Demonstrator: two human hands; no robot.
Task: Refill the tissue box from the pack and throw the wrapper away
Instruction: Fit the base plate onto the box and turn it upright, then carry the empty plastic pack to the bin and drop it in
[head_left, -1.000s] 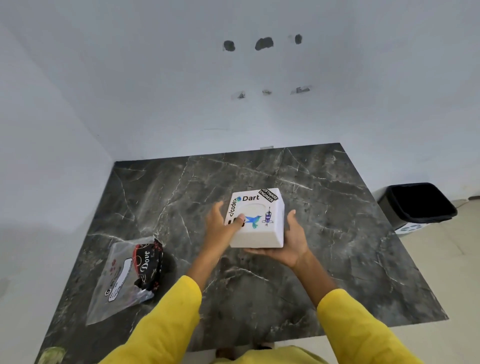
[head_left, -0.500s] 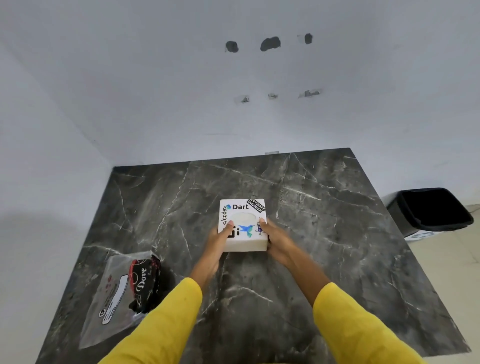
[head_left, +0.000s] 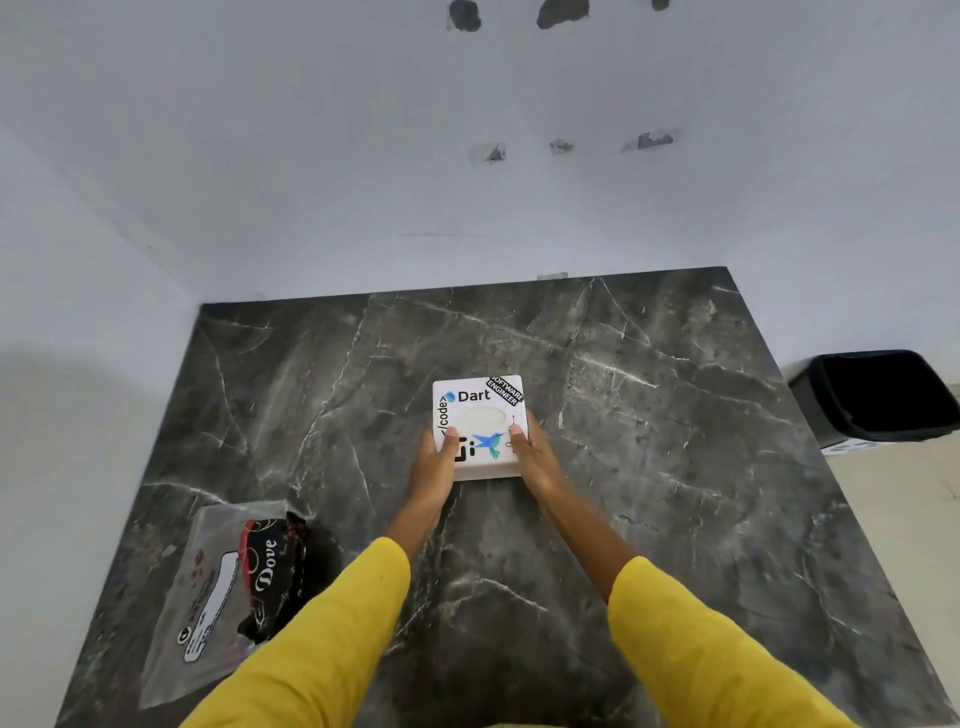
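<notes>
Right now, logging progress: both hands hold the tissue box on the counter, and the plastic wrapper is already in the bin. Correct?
Not quite. The head view shows the wrapper lying on the counter, not in the bin. Both the left hand and right hand do hold the tissue box.

**Tissue box on the bench, wrapper off to the side**

The white tissue box (head_left: 480, 423) sits flat near the middle of the dark marble bench (head_left: 675, 467), its sticker-covered top up and oval opening showing white. The clear plastic wrapper (head_left: 223, 592), printed with "Dove", lies crumpled and flat at about 8 o'clock from the box, well apart, near the bench's left edge.
</notes>
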